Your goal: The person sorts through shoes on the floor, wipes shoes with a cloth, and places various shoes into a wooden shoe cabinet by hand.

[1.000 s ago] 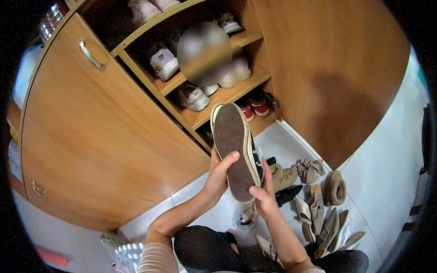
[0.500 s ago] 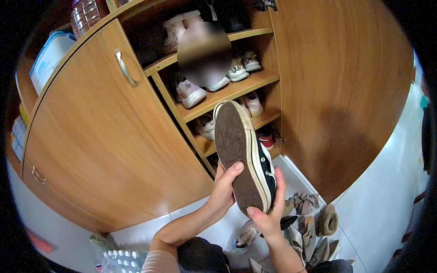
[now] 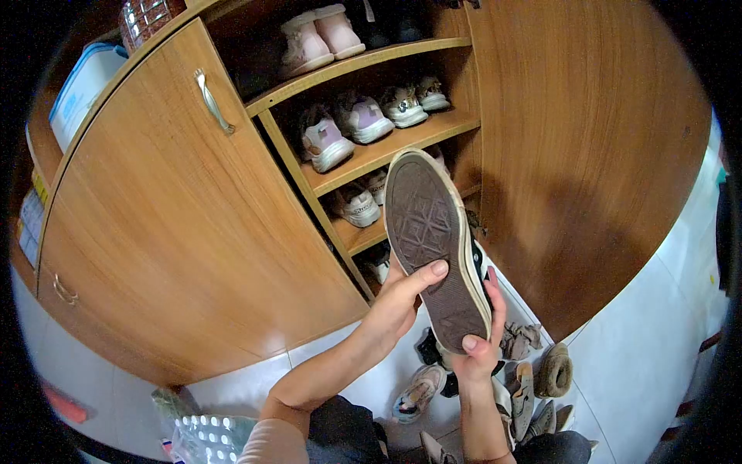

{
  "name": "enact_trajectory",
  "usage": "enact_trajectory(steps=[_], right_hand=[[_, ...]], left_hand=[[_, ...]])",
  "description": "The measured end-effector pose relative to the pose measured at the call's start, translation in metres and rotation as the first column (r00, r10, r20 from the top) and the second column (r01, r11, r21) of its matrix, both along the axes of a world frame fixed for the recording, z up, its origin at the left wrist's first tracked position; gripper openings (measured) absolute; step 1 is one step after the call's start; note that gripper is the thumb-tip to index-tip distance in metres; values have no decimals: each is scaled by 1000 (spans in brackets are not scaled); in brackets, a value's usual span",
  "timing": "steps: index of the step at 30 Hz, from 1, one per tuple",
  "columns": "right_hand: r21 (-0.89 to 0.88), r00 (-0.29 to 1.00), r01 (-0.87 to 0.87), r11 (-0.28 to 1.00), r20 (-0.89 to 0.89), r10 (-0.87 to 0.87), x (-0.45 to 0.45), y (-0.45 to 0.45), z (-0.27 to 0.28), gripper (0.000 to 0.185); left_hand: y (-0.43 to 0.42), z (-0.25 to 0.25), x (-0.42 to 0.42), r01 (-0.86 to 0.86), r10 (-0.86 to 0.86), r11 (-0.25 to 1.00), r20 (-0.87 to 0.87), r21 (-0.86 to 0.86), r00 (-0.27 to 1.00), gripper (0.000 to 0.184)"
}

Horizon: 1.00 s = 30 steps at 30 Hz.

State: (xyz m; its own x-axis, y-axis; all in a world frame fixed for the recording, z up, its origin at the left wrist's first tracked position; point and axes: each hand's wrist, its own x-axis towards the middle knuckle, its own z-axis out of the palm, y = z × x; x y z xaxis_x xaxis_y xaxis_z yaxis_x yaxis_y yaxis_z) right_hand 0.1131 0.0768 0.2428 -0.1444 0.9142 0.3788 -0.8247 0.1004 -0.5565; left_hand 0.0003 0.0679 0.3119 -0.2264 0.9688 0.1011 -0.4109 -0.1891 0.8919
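Observation:
A pair of black sneakers with white rims (image 3: 429, 224) is held up in front of the shelves, a brown patterned sole facing me. Whether one shoe or two are in the grip is hard to tell. My left hand (image 3: 406, 298) wraps round its left side, thumb on the middle of the sole. At the lower end my right hand (image 3: 481, 352) grips it, thumb on the heel and fingers along the right side. Behind it, purple and white sneakers (image 3: 363, 120) stand on a shelf, with pink boots (image 3: 338, 31) one shelf higher.
A closed cabinet door (image 3: 178, 224) is at the left, an open door (image 3: 580, 155) at the right. Several shoes, among them a fluffy brown boot (image 3: 555, 371) and a pale shoe (image 3: 420, 394), lie on the floor. Bagged bottles (image 3: 209, 437) sit at the lower left.
Both hands have moved right with the footwear, whose sole has turned more fully toward me. The view has shifted, showing more of the upper shelves than one second ago.

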Motion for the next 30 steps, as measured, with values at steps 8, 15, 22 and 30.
enact_trajectory(steps=[8, 15, 22, 30], right_hand=[[187, 918, 208, 960, 301, -258, -1, -12, -11, 91], [240, 941, 252, 937, 166, -296, 2, 3, 8, 79], [-101, 998, 27, 995, -55, -33, 8, 5, 48, 82], [-156, 999, 43, 987, 4, -43, 18, 14, 22, 81]], left_hand=[[-5, 5, 18, -137, 137, 991, 58, -8, 989, 65], [-7, 4, 20, -130, 124, 990, 115, 53, 986, 67], [-14, 42, -26, -428, 451, 886, -109, 180, 886, 65], [1, 186, -167, -709, 896, 438, -199, 553, 398, 46]])
